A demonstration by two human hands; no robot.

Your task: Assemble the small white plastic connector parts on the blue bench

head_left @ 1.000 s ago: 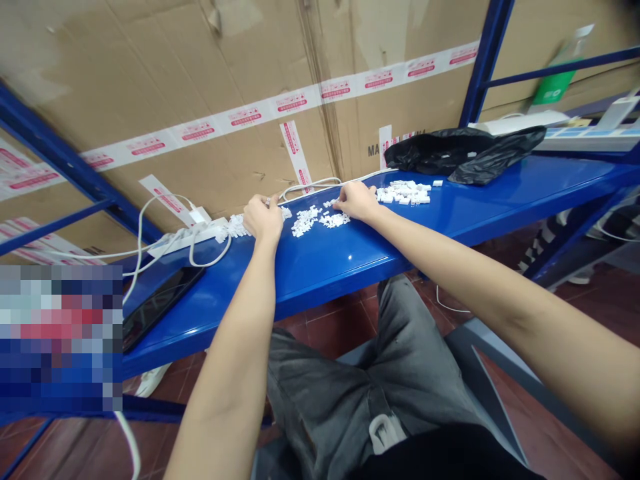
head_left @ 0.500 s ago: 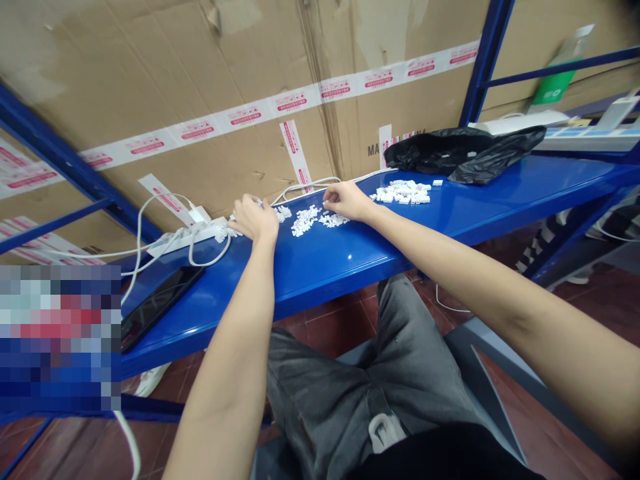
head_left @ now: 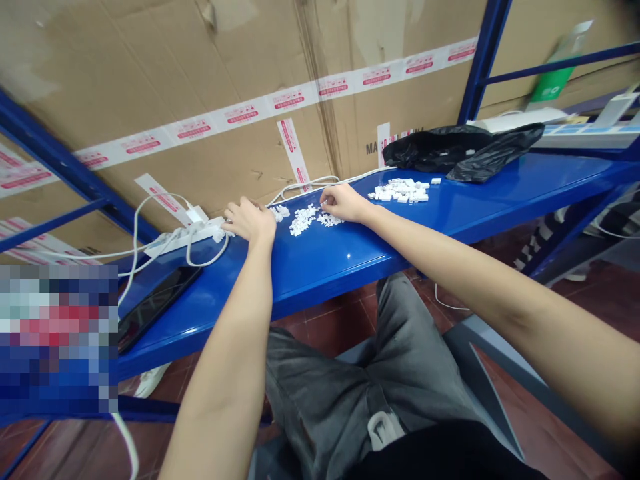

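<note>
Small white plastic pieces lie in groups along the blue shelf. My left hand (head_left: 251, 220) rests palm down at the back, fingers spread over some of them beside the power strip (head_left: 187, 238); what is under the palm is hidden. My right hand (head_left: 346, 203) has thumb and forefinger pinched on what looks like a small white piece, its details too small to tell. Just below those fingers sits a small pile (head_left: 330, 221). Between the hands are a bigger pile (head_left: 303, 220) and a smaller one (head_left: 281, 213). Right of my right wrist lies a heap of larger white pieces (head_left: 400, 191).
A black plastic bag (head_left: 440, 150) lies at the back right, near another power strip (head_left: 590, 138) and a green-labelled bottle (head_left: 555, 80). White cables (head_left: 207, 260) loop around the left end, by a dark phone-like device (head_left: 157, 307). Cardboard (head_left: 225, 60) backs the blue shelf (head_left: 320, 267).
My left hand's fingers have shifted slightly left and lie flatter over the pieces. My right hand stays pinched at nearly the same spot. The view has shifted a little.
</note>
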